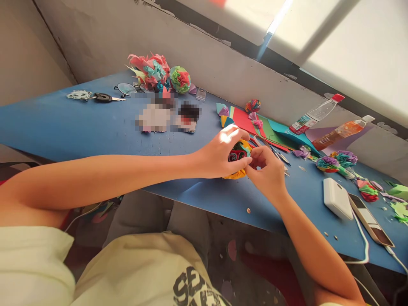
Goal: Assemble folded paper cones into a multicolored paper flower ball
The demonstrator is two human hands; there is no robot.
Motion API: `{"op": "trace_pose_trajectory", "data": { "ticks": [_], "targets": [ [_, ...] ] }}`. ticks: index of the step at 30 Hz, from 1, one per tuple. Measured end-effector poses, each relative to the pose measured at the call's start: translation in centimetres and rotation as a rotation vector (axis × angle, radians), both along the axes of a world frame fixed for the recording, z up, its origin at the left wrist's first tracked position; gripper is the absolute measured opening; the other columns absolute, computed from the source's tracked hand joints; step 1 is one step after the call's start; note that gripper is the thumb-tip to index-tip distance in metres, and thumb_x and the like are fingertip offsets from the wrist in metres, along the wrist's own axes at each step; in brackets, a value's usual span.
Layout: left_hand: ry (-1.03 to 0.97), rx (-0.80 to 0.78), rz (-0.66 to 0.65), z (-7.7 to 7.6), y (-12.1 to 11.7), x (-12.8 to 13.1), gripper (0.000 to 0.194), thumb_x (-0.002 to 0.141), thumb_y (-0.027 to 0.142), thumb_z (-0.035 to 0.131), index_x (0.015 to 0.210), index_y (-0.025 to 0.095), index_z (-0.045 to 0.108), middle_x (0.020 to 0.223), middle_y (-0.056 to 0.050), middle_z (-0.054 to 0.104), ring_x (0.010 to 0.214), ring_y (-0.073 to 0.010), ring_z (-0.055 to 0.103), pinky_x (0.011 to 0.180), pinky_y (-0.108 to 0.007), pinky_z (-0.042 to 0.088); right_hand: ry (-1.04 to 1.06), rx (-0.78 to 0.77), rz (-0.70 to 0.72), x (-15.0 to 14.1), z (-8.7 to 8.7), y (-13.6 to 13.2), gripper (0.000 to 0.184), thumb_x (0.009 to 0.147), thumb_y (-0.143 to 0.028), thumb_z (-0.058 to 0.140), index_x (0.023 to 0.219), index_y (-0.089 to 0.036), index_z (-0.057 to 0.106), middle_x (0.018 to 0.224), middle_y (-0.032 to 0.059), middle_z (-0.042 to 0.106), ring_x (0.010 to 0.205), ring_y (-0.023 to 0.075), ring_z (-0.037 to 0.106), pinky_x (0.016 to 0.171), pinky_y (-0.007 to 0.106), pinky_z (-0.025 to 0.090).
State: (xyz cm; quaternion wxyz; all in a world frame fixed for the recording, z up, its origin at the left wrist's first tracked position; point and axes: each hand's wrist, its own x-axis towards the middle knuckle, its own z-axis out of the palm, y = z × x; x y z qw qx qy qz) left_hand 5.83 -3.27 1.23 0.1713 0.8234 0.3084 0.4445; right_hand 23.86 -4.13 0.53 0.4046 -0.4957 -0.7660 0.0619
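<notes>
Near the front edge of the blue table (95,127), my left hand (223,148) curls around a colourful paper flower ball (238,154) with yellow, teal and dark red folds. My right hand (267,168) meets it from the right, its thumb and fingers closed in a pinch at the ball's edge. Whatever sits in that pinch is too small to make out. My fingers cover much of the ball. Just beyond my right hand lie scissors (277,151), partly hidden, on stacked coloured paper (245,121).
Two bottles (318,114) (342,132) lean by the wall at the right. A white power bank (338,197) and a phone (371,219) with cables lie nearer. Paper flowers (328,163) are scattered beyond them. A key (106,97), glasses (126,88) and a green-red paper ball (180,79) sit far left.
</notes>
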Motion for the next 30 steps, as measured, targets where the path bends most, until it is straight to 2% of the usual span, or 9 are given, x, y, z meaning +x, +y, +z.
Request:
{"op": "trace_pose_trajectory", "data": {
  "ticks": [7, 12, 20, 30],
  "targets": [
    [-0.001, -0.006, -0.008, 0.09, -0.02, 0.03, 0.028, 0.082, 0.028, 0.056, 0.107, 0.018, 0.047, 0.109, -0.01, 0.053, 0.105, -0.0218, 0.051, 0.093, -0.038, 0.045, 0.015, -0.029, 0.001, 0.03, -0.18, 0.04, 0.018, 0.068, -0.028, 0.063, 0.073, -0.021, 0.048, 0.057, -0.0071, 0.046, 0.048, 0.0069, 0.041, 0.049, 0.022, 0.039],
    [-0.003, -0.011, -0.019, 0.14, -0.02, -0.01, 0.028, 0.083, 0.028, 0.055, 0.107, 0.018, 0.047, 0.108, -0.009, 0.053, 0.11, -0.0214, 0.05, 0.094, -0.036, 0.045, 0.003, 0.011, -0.025, 0.14, -0.22, 0.02, 0.009, 0.072, -0.026, 0.059, 0.072, -0.021, 0.052, 0.056, -0.0057, 0.05, 0.049, 0.0076, 0.044, 0.051, 0.023, 0.041],
    [0.007, 0.009, -0.005, 0.19, -0.02, 0.04, 0.027, 0.083, 0.027, 0.056, 0.106, 0.017, 0.047, 0.106, -0.009, 0.054, 0.104, -0.0201, 0.051, 0.093, -0.035, 0.044, -0.035, 0.011, -0.016, -0.1, 0.01, 0.08, 0.018, 0.069, -0.032, 0.062, 0.073, -0.021, 0.048, 0.057, -0.0058, 0.05, 0.048, 0.0079, 0.044, 0.049, 0.023, 0.04],
    [0.034, -0.008, 0.009, 0.5, 0.05, 0.05, 0.025, 0.083, 0.027, 0.054, 0.105, 0.02, 0.047, 0.107, -0.008, 0.056, 0.106, -0.0218, 0.052, 0.093, -0.038, 0.045, -0.222, 0.313, -0.011, 0.21, -0.77, 0.39, 0.011, 0.075, -0.03, 0.058, 0.077, -0.02, 0.054, 0.054, -0.004, 0.053, 0.044, 0.008, 0.047, 0.046, 0.021, 0.04]
  ]
}}
